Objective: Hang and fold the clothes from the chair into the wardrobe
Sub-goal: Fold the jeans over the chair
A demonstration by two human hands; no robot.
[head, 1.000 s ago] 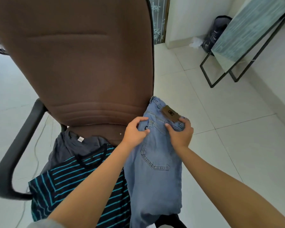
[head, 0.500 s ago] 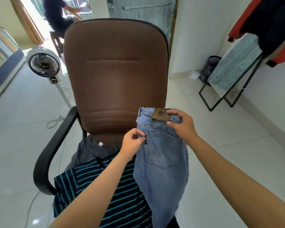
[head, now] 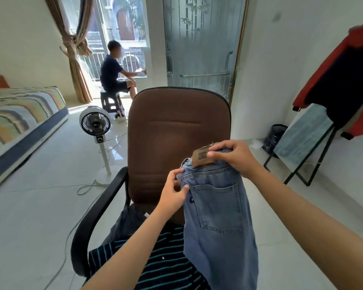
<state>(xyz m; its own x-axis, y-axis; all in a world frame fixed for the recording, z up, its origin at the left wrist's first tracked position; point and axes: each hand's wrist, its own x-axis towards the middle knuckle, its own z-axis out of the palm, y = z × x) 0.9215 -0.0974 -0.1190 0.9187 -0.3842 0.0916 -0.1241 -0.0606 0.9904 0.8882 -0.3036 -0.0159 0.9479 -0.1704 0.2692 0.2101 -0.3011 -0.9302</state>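
Both hands pinch the faded blue denim jeans (head: 216, 210) by the waistband, left hand (head: 173, 193) near, right hand (head: 236, 158) farther, so they hang straight for folding.

White tiled floor (head: 40, 206), bed (head: 19, 122) left, sunlit window (head: 122, 28).

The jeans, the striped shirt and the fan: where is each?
jeans (head: 216, 208), head view, on the back pocket.
striped shirt (head: 164, 268), head view, on its striped front.
fan (head: 95, 123), head view, on the round grille.
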